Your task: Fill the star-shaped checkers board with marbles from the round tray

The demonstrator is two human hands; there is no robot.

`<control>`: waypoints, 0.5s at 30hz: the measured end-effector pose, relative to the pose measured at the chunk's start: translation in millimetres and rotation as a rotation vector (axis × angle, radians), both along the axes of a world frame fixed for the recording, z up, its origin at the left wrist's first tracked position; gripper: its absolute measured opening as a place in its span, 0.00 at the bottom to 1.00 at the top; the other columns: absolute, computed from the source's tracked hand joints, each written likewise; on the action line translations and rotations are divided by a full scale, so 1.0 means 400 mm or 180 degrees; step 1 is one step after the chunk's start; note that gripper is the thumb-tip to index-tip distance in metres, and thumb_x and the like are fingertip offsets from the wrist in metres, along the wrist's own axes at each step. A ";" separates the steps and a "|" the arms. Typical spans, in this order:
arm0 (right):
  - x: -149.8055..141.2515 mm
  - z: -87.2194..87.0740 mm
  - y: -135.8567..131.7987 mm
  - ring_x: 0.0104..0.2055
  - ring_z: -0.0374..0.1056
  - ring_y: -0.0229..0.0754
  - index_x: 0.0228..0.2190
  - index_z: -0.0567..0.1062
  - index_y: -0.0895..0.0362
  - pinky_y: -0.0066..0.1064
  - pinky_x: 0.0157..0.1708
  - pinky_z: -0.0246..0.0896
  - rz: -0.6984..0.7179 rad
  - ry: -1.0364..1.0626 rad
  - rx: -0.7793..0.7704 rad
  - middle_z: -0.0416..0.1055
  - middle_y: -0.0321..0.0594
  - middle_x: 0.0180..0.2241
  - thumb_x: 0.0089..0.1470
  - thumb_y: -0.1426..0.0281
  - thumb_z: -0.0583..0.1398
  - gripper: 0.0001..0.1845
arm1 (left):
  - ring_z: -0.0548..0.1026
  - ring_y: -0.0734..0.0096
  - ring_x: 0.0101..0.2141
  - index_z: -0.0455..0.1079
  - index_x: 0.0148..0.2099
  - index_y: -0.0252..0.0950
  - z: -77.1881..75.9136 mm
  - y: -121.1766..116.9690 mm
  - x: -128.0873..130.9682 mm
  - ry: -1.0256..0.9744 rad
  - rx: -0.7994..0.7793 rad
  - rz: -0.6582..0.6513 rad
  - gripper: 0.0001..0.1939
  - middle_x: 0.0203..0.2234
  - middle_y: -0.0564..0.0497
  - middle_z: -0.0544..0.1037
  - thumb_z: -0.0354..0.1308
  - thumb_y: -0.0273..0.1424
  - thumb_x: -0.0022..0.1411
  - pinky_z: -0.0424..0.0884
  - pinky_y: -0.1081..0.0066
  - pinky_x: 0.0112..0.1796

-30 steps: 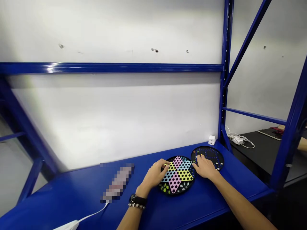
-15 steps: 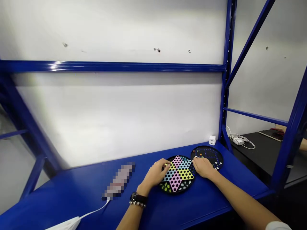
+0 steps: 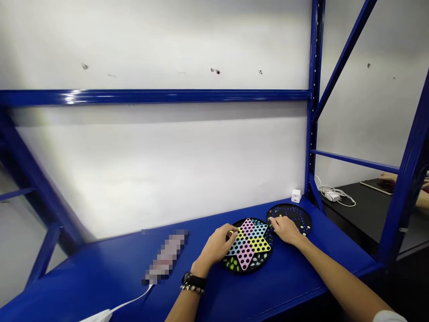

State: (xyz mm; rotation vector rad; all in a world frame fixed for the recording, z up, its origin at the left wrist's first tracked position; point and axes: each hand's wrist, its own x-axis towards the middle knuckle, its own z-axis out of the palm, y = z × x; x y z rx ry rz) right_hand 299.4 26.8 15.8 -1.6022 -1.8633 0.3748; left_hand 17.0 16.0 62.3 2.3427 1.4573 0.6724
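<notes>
Head view looks forward and down at a blue steel shelf, with a round black Chinese checkers board at about 5 o'clock from the frame's centre. Its star is marked in pink, yellow and pale blue, and small pieces lie around its rim. A second round black board, dotted with small coloured pieces, sits just beside it at 2 o'clock.

The left hand is curled, its fingers at the star's 9 o'clock side, right by a small yellow piece. Whether they pinch that piece or only touch the board, I cannot tell. The right hand lies between the two boards, its fingertips down at the second board's 9 o'clock edge. It is partly closed, and I cannot tell whether it holds anything. A black wristwatch and a beaded bracelet circle the left wrist.

At 9 o'clock from the star board lies a pixelated object (too blurred to name), with a white cable running from it toward the shelf's near edge. A white adapter stands at the shelf's back, by a blue rack upright. Far off at 3 o'clock, another person's hand reaches over a tablet on a black table.
</notes>
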 end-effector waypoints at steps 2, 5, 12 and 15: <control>0.018 0.004 0.017 0.18 0.53 0.35 0.15 0.55 0.54 0.28 0.21 0.48 -0.0068 0.1624 -0.0060 0.55 0.33 0.14 0.60 0.55 0.53 0.27 | 0.76 0.60 0.43 0.74 0.45 0.39 -0.002 0.001 -0.001 0.0011 0.0008 0.0004 0.18 0.43 0.47 0.79 0.47 0.41 0.64 0.70 0.63 0.44; 0.053 0.020 0.032 0.14 0.41 0.30 0.18 0.54 0.53 0.25 0.15 0.37 -0.0013 0.3622 -0.0525 0.47 0.27 0.14 0.59 0.56 0.53 0.23 | 0.76 0.61 0.42 0.74 0.45 0.40 -0.007 0.004 -0.002 0.0006 0.0031 0.0010 0.18 0.42 0.49 0.79 0.48 0.41 0.63 0.71 0.64 0.44; 0.098 0.041 0.033 0.17 0.53 0.32 0.26 0.64 0.58 0.18 0.12 0.35 0.0239 0.5470 -0.2037 0.64 0.39 0.21 0.56 0.65 0.48 0.11 | 0.76 0.59 0.42 0.74 0.45 0.38 -0.009 0.009 -0.002 0.0026 -0.0012 -0.0009 0.18 0.43 0.47 0.79 0.47 0.41 0.64 0.71 0.64 0.43; 0.089 0.037 0.034 0.17 0.51 0.31 0.27 0.66 0.58 0.18 0.12 0.33 0.0340 0.5364 -0.2157 0.63 0.38 0.21 0.55 0.65 0.49 0.11 | 0.76 0.60 0.42 0.74 0.45 0.40 -0.010 0.011 -0.004 0.0053 -0.0035 -0.0010 0.18 0.43 0.48 0.79 0.47 0.42 0.64 0.71 0.64 0.44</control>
